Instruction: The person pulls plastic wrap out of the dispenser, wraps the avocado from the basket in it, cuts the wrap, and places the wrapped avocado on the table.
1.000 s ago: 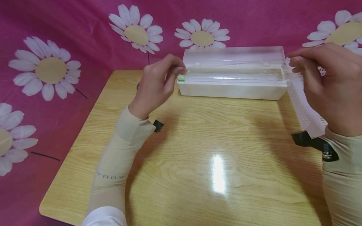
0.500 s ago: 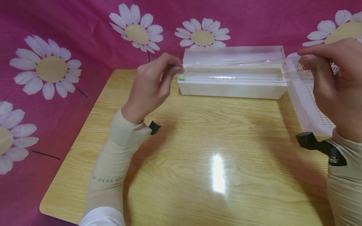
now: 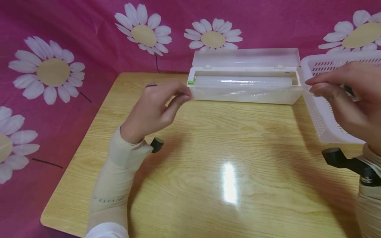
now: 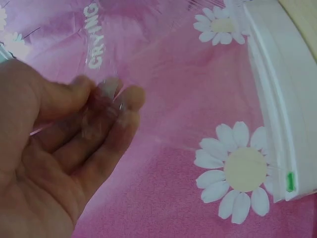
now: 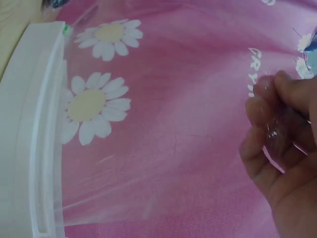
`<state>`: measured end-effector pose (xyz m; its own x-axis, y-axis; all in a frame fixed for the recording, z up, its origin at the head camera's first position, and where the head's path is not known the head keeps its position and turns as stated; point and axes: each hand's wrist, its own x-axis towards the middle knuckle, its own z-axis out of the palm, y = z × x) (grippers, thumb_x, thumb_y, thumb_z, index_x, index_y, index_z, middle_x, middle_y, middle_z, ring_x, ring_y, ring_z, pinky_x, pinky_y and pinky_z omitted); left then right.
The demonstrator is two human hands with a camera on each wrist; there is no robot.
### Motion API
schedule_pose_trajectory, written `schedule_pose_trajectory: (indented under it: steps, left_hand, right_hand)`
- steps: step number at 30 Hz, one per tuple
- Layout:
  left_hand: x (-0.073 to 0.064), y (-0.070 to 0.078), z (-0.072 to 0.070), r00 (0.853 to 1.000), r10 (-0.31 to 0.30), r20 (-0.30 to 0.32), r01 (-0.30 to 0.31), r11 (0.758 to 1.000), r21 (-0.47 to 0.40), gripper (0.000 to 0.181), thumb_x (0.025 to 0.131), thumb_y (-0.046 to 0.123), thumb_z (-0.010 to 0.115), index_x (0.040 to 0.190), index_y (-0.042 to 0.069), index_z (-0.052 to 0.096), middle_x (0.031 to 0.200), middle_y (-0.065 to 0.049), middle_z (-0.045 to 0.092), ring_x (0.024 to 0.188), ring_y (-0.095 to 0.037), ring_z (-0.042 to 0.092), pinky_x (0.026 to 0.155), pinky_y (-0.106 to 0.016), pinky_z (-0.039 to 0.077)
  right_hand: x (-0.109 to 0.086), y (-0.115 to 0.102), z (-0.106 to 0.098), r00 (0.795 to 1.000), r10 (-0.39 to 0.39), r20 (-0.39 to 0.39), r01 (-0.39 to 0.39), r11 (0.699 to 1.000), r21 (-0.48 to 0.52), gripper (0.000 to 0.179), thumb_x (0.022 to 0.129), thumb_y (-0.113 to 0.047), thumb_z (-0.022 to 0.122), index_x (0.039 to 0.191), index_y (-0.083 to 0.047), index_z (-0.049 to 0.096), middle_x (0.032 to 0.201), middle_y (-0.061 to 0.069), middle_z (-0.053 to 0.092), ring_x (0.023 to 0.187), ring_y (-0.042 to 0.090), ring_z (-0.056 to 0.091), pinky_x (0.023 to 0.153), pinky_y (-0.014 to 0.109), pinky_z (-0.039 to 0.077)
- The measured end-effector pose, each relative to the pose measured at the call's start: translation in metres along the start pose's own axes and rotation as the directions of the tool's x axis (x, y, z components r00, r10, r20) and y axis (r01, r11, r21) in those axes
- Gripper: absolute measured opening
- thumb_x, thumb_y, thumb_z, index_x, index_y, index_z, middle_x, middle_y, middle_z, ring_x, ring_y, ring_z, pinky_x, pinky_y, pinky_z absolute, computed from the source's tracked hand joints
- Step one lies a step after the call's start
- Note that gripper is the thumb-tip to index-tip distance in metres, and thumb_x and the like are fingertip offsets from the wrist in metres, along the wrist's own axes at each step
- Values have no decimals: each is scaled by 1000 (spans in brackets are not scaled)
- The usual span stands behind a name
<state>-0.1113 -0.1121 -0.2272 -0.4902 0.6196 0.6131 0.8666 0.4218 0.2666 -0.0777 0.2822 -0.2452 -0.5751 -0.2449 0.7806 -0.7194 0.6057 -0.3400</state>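
Observation:
A white cling film dispenser (image 3: 197, 94) stands at the back of the table, its long lid (image 3: 247, 58) raised. Inside lies a shiny roll of film (image 3: 256, 80); a green tab (image 3: 191, 82) sits at the left end. My left hand (image 3: 156, 107) pinches one corner of the clear cling film (image 4: 168, 106) between thumb and fingers, just left of the box. The other corner is pinched by my right hand (image 3: 354, 99), off the box's right end. In both wrist views the transparent sheet stretches from the dispenser to the fingers, with some film bunched at the fingertips.
A white perforated plastic basket (image 3: 319, 115) stands at the right, partly behind my right hand. The wood-grain table (image 3: 208, 158) spreads out in front. Behind it hangs a magenta cloth (image 3: 253, 19) with daisies.
Both hands have come lower and nearer to me, the right also shifting rightward. The stretched film has dropped from above the roll to across the dispenser's front, uncovering the roll.

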Motion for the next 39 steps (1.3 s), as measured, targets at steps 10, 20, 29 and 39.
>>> schedule_pose_trajectory:
  steps: [10, 20, 29, 39]
  left_hand:
    - [-16, 1, 0, 983, -21, 180, 36, 996, -83, 7, 91, 8, 66, 95, 4, 68, 88, -3, 72, 75, -7, 62, 70, -22, 52]
    - [-18, 5, 0, 950, -54, 306, 81, 994, -77, 8, 92, 13, 65, 97, 7, 68, 90, 0, 73, 81, -6, 65, 78, -27, 56]
    - [-19, 7, 3, 906, -66, 418, 94, 994, -48, 7, 94, 16, 63, 95, 11, 68, 87, 5, 69, 73, -3, 58, 71, -21, 52]
    - [-19, 2, 7, 817, -71, 573, 135, 988, -70, 7, 92, 15, 65, 96, 15, 71, 92, 7, 69, 82, -3, 61, 79, -25, 55]
  right_hand:
    - [-17, 7, -3, 967, -116, 228, 65, 974, 218, 12, 85, -2, 71, 95, 3, 75, 87, 4, 74, 82, -6, 61, 78, 5, 42]
    - [-28, 5, 1, 932, -187, 310, 93, 951, 294, 17, 77, -2, 77, 93, -6, 75, 83, -3, 72, 73, -5, 57, 68, 7, 41]
    - [-29, -2, 5, 910, -228, 346, 116, 941, 317, 14, 80, -6, 76, 93, -10, 75, 83, -9, 69, 73, -9, 54, 65, 6, 40]
    - [-18, -26, 11, 792, -158, 590, 86, 985, 149, 50, 68, -2, 82, 94, -40, 64, 86, -29, 59, 70, -16, 45, 55, 3, 35]
